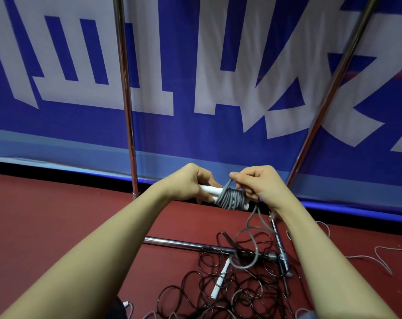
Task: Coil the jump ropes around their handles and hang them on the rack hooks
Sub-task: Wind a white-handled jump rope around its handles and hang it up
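Where the frame starts nearest, a tangle of dark ropes lies on the red floor, with a white handle in it. The tangle drapes over the rack's base bar. A thin pale cord lies on the floor to the right, apart from the pile. Higher up, both hands work one grey rope. Left hand: grip clamped round the white handles. Grey coils sit wrapped round those handles, just right of the left fingers. Right hand: grip pinched on the rope above the coils. The loose tail hangs down into the pile. Beyond, two chrome rack posts rise. Farthest, blue-and-white banner.
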